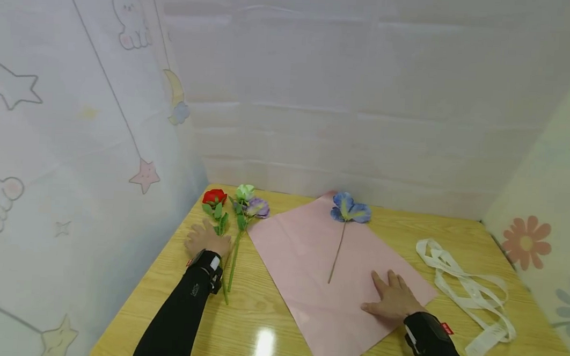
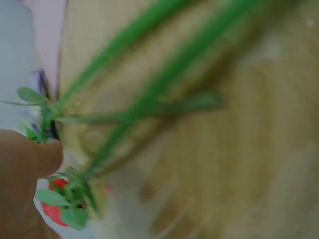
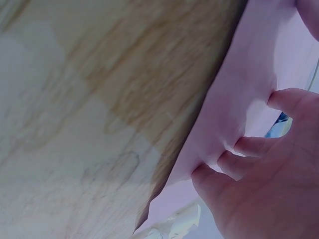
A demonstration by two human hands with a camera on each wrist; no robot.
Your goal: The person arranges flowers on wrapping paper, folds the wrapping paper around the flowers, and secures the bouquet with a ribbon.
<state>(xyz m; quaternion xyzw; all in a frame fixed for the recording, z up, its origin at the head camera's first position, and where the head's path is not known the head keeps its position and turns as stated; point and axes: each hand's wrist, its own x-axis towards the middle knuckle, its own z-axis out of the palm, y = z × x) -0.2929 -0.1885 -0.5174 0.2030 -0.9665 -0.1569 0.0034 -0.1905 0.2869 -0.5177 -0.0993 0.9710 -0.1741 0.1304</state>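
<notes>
A sheet of pink wrapping paper [image 1: 300,254] lies on the table at an angle, bearing a blue artificial flower [image 1: 353,208] with a thin stem. My right hand [image 1: 394,299] rests on the paper's right part, fingers spread; the right wrist view shows its fingertips [image 3: 204,174] touching the paper near its edge. My left hand [image 1: 207,242] is over the stem of a red rose [image 1: 214,197], thumb and fingers apart. Beside it lie a pale green flower [image 1: 245,192] and a purple flower [image 1: 258,208]. In the left wrist view, green stems [image 2: 164,84] cross near the thumb.
A white ribbon [image 1: 472,301] lies loosely looped on the wooden table [image 1: 243,326], right of the paper. Printed cloth walls [image 1: 366,96] stand behind the table and along its left and right sides.
</notes>
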